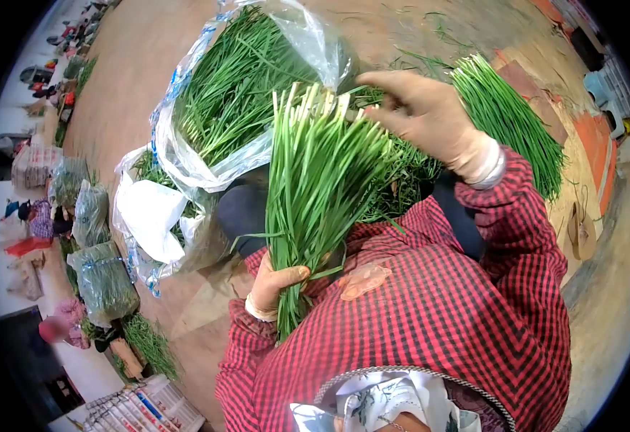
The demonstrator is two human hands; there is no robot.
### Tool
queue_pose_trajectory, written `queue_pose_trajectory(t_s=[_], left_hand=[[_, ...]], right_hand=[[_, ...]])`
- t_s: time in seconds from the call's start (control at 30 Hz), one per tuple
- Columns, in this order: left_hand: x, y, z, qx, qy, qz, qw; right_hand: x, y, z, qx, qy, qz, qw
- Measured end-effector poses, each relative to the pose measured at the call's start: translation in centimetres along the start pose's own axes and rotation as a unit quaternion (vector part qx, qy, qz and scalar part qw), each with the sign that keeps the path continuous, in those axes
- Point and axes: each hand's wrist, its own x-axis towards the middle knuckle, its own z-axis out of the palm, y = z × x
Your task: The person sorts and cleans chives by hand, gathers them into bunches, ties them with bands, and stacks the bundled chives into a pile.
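Note:
My gloved left hand (273, 286) is wrapped round the lower, leafy part of a thick bunch of garlic chives (315, 173). The bunch stands nearly upright, its pale cut ends fanned out at the top. Beside those ends is my gloved right hand (430, 119), fingers apart and slightly curled; whether a fingertip touches a stalk I cannot tell. Behind the bunch, a clear plastic bag (218, 176) holds more loose chives (236, 86). At the right lies a neat second bundle of chives (509, 119), its pale ends pointing up and left.
Loose green trimmings (401, 176) lie between my knees. A white bag (153, 219) sits at left. Further left are packed clear bags of greens (106, 281) and a person in a pink head covering (66, 327). A sandal-like shoe (582, 230) rests at right.

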Motion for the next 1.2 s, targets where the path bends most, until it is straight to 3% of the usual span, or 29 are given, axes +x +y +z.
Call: queue_pose_trajectory(t_s=[0.03,0.1,0.23,0.37,0.53,0.6,0.63,0.7,0.73,0.8,0.83,0.9,0.97,1.1,1.2], left_hand=[[0.2,0.0,0.4,0.007,-0.003,0.002,1.0],[0.1,-0.4,0.1,0.005,-0.022,-0.018,1.0],[-0.2,-1.4,0.1,-0.007,-0.027,-0.017,0.999],[-0.2,-2.0,-1.1,-0.005,-0.05,-0.04,0.998],[-0.2,-1.2,0.2,-0.016,-0.043,-0.041,0.998],[-0.4,-1.6,-0.7,-0.007,-0.047,-0.04,0.998],[-0.6,-1.8,-1.1,0.004,-0.05,-0.039,0.998],[-1.0,-1.8,-1.0,-0.005,-0.042,-0.027,0.999],[-1.2,-1.6,-0.9,-0.001,-0.041,-0.027,0.999],[-1.1,-1.7,-0.8,-0.001,-0.036,-0.016,0.999],[-0.9,-1.8,-0.9,-0.001,-0.036,-0.015,0.999],[-0.7,-1.8,-1.2,0.026,-0.03,-0.017,0.999],[-0.5,-1.6,-0.9,0.041,-0.032,-0.024,0.998],[-0.3,-0.9,0.1,0.068,-0.036,-0.02,0.997],[-0.4,-1.1,-0.3,0.07,-0.033,-0.014,0.997]], right_hand=[[0.6,-0.4,1.1,-0.062,0.014,-0.108,0.992],[1.2,-1.2,2.7,-0.16,-0.033,-0.182,0.97],[1.4,0.2,3.8,-0.202,-0.103,-0.216,0.95],[0.7,2.4,3.7,-0.179,-0.033,-0.154,0.971],[0.3,5.5,2.4,0.027,0.003,0.051,0.998],[0.4,6.1,1.0,0.204,0.017,0.194,0.959],[0.4,7.5,0.3,0.205,0.018,0.195,0.959],[0.4,11.1,-1.6,0.164,0.087,0.304,0.934],[-0.6,12.3,-1.7,0.165,0.087,0.303,0.935],[-1.9,14.4,-1.2,-0.139,0.021,0.248,0.959],[-1.3,12.5,-1.6,-0.027,-0.038,0.29,0.956],[-0.2,9.3,-1.8,0.096,-0.141,0.207,0.963],[0.0,6.2,-1.0,0.201,-0.207,0.201,0.936],[0.1,5.3,-0.2,0.337,-0.218,0.205,0.893],[-0.1,5.2,-0.2,0.274,-0.209,0.187,0.92]])
